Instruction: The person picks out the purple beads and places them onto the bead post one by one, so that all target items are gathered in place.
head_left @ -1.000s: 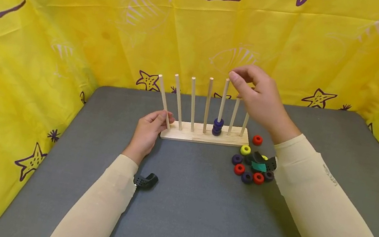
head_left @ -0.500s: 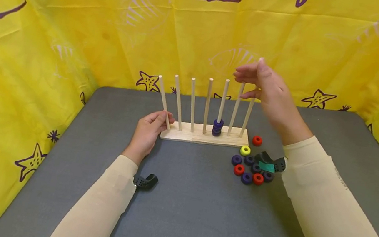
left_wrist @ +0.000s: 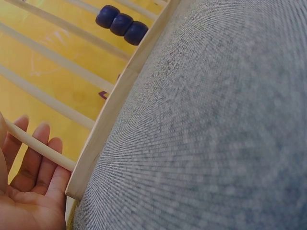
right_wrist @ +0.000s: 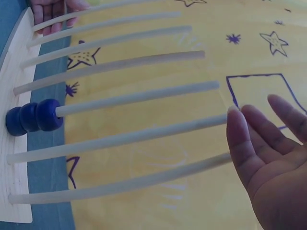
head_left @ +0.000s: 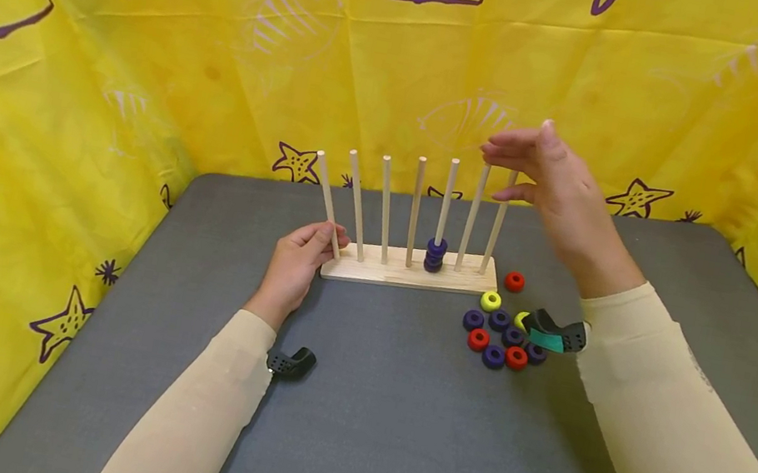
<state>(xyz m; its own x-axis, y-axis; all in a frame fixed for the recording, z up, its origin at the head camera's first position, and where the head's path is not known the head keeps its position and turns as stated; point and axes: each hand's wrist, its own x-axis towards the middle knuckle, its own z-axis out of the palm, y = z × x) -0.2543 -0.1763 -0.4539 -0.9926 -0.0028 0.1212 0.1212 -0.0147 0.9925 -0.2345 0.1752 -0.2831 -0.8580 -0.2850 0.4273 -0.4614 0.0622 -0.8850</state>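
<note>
A wooden peg rack (head_left: 373,271) stands on the table with a row of upright pegs. Three dark blue rings (head_left: 435,255) are stacked at the bottom of one peg, right of the middle; the right wrist view shows the same blue stack (right_wrist: 34,117). My left hand (head_left: 293,268) holds the leftmost peg (left_wrist: 45,149) low down, at the end of the base. Near the tops of the two rightmost pegs, my right hand (head_left: 564,197) hovers with fingers extended and nothing in them. Whether it touches a peg I cannot tell.
Several loose rings lie on the grey table (head_left: 391,425) at the rack's right end, among them a red ring (head_left: 514,281), a yellow ring (head_left: 491,301) and a blue ring (head_left: 493,356). The right wrist strap (head_left: 555,333) partly covers another yellow one. A yellow printed cloth (head_left: 225,74) hangs behind.
My right hand has moved from the top of the peg with the blue stack to the right, its fingers spreading apart. The left hand and the rack have stayed put.
</note>
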